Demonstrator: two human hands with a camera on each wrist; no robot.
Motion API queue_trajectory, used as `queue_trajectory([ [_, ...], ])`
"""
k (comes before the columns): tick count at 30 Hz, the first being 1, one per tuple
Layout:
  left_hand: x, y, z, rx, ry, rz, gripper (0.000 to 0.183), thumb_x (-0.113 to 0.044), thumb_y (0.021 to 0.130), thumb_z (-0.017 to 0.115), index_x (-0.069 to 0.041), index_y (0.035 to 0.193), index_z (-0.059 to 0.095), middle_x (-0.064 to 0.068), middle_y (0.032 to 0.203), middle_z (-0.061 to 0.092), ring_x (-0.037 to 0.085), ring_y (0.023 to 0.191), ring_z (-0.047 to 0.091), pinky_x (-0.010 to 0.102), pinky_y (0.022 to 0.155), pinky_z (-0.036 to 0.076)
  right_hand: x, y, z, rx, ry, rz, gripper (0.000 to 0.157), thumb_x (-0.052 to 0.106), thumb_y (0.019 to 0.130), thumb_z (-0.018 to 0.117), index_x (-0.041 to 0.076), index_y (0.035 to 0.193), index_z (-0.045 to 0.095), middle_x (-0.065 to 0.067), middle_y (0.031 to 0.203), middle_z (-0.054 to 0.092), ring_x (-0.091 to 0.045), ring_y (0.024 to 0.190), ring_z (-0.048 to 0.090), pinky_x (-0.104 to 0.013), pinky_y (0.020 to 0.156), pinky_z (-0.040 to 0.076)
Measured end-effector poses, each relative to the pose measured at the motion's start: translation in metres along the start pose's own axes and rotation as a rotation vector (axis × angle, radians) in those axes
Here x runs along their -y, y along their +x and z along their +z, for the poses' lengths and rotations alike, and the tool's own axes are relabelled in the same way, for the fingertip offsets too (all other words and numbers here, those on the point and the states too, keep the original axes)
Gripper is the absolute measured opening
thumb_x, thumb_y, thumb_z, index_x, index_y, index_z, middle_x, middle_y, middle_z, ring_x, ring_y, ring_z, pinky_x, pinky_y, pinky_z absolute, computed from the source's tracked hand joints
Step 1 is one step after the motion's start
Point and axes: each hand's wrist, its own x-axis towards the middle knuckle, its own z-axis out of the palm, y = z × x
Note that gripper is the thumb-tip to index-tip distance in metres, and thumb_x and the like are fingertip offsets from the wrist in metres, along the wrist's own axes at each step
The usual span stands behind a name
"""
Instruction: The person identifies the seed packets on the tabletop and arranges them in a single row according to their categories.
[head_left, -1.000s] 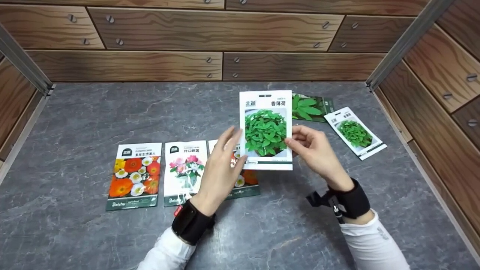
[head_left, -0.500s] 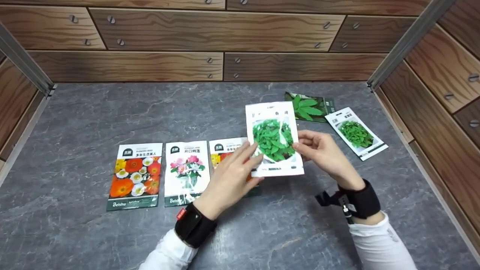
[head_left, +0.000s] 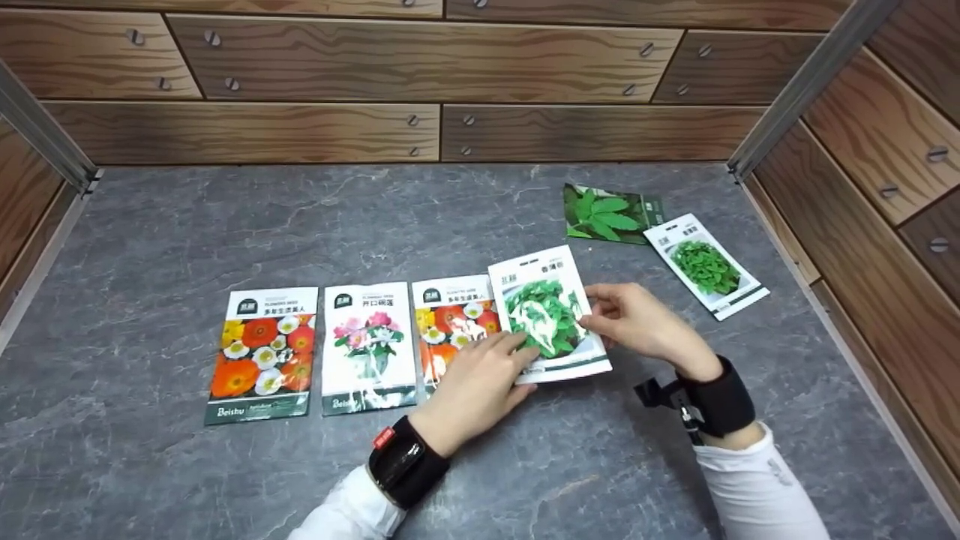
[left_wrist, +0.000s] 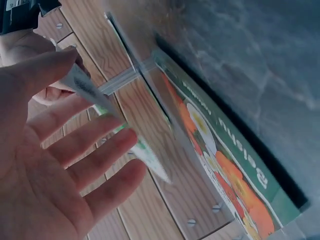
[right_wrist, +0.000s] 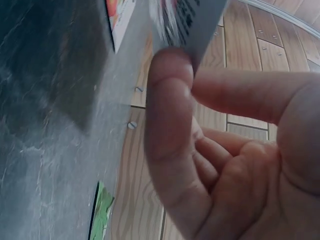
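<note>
A white seed packet (head_left: 551, 289) with a picture of leafy green herbs is held tilted over the right end of a row of flower seed packets. My right hand (head_left: 649, 326) pinches its right edge between thumb and forefinger; the right wrist view shows the packet (right_wrist: 207, 30) between those fingertips. My left hand (head_left: 472, 394) touches the lower left of the packet's front with extended fingers. In the left wrist view its fingers are spread and loosely bent alongside the packet (left_wrist: 150, 155). The nearest poppy packet (head_left: 450, 322) is partly covered by this hand and the held packet.
Left in the row lie a pink-flower packet (head_left: 367, 349) and another poppy packet (head_left: 262, 356). At the back right, a dark green leaf packet (head_left: 607, 214) lies beside a second herb packet (head_left: 705, 266). Wood-patterned walls (head_left: 300, 131) border the grey table (head_left: 225, 225) behind and at both sides.
The herb packet has come down toward the table and nearer to me, tilting on the way. Both hands moved with it; the left hand's fingers shifted from its left edge onto its front.
</note>
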Motion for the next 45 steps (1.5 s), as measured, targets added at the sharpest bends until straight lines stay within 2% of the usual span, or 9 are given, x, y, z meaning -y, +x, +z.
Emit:
queue_trajectory([
  [5, 0.002, 0.007, 0.002, 0.031, -0.020, -0.001, 0.034, -0.033, 0.096, 0.076, -0.017, 0.126, 0.074, 0.008, 0.138, 0.071, 0.027, 0.122, 0.072, 0.044, 0.100, 0.062, -0.004, 0.004, 0.001, 0.011, -0.053, -0.002, 0.057, 0.012, 0.099, 0.067, -0.019, 0.144, 0.049, -0.016, 0.082, 0.072, -0.007, 0.061, 0.057, -0.020, 0.054, 0.046],
  [12, -0.004, 0.021, 0.004, 0.093, -0.052, -0.041, 0.025, -0.028, 0.095, 0.077, -0.014, 0.116, 0.077, 0.006, 0.117, 0.078, 0.025, 0.102, 0.077, 0.039, 0.089, 0.064, -0.012, 0.012, 0.003, -0.028, -0.138, 0.037, 0.059, 0.014, 0.098, 0.068, -0.016, 0.146, 0.050, -0.017, 0.090, 0.074, -0.009, 0.070, 0.057, -0.024, 0.063, 0.048],
  [18, -0.009, 0.025, 0.011, 0.101, 0.012, -0.043, 0.020, -0.026, 0.093, 0.080, -0.012, 0.107, 0.078, 0.005, 0.105, 0.078, 0.023, 0.091, 0.077, 0.036, 0.080, 0.065, -0.015, 0.013, 0.009, -0.064, -0.225, 0.056, 0.059, 0.017, 0.096, 0.071, -0.012, 0.144, 0.054, -0.015, 0.088, 0.073, -0.014, 0.071, 0.061, -0.027, 0.065, 0.049],
  [22, -0.012, 0.027, 0.014, 0.099, 0.045, -0.035, 0.022, -0.028, 0.093, 0.080, -0.012, 0.108, 0.078, 0.005, 0.103, 0.077, 0.022, 0.089, 0.076, 0.034, 0.077, 0.064, -0.013, 0.011, 0.013, -0.078, -0.299, 0.068, 0.066, 0.028, 0.091, 0.078, -0.006, 0.143, 0.058, -0.011, 0.087, 0.071, -0.018, 0.073, 0.062, -0.033, 0.066, 0.050],
  [26, -0.015, 0.027, 0.016, 0.095, 0.073, -0.027, 0.021, -0.028, 0.093, 0.080, -0.013, 0.107, 0.079, 0.005, 0.101, 0.077, 0.021, 0.087, 0.076, 0.034, 0.075, 0.064, -0.013, 0.010, 0.018, -0.078, -0.398, 0.084, 0.078, 0.037, 0.087, 0.082, -0.004, 0.147, 0.055, -0.014, 0.088, 0.073, -0.029, 0.083, 0.068, -0.048, 0.077, 0.056],
  [30, -0.016, 0.026, 0.018, 0.083, 0.122, -0.023, 0.020, -0.028, 0.090, 0.082, -0.015, 0.104, 0.079, 0.004, 0.100, 0.077, 0.021, 0.085, 0.075, 0.033, 0.071, 0.062, -0.012, 0.010, 0.023, -0.070, -0.468, 0.117, 0.082, 0.041, 0.088, 0.080, -0.006, 0.150, 0.052, -0.027, 0.108, 0.076, -0.044, 0.101, 0.072, -0.060, 0.091, 0.057],
  [34, -0.016, 0.026, 0.018, 0.085, 0.160, -0.029, 0.019, -0.028, 0.088, 0.083, -0.016, 0.103, 0.079, 0.003, 0.101, 0.078, 0.019, 0.087, 0.075, 0.032, 0.070, 0.062, -0.013, 0.012, 0.028, -0.072, -0.507, 0.123, 0.081, 0.042, 0.088, 0.079, -0.006, 0.148, 0.054, -0.034, 0.128, 0.070, -0.053, 0.114, 0.069, -0.064, 0.096, 0.057],
  [45, -0.015, 0.026, 0.021, 0.097, 0.183, -0.044, 0.019, -0.026, 0.087, 0.084, -0.017, 0.103, 0.080, 0.003, 0.103, 0.078, 0.020, 0.090, 0.074, 0.032, 0.070, 0.063, -0.014, 0.013, 0.032, -0.089, -0.535, 0.120, 0.076, 0.042, 0.088, 0.079, -0.006, 0.143, 0.058, -0.033, 0.129, 0.070, -0.053, 0.116, 0.068, -0.065, 0.095, 0.057],
])
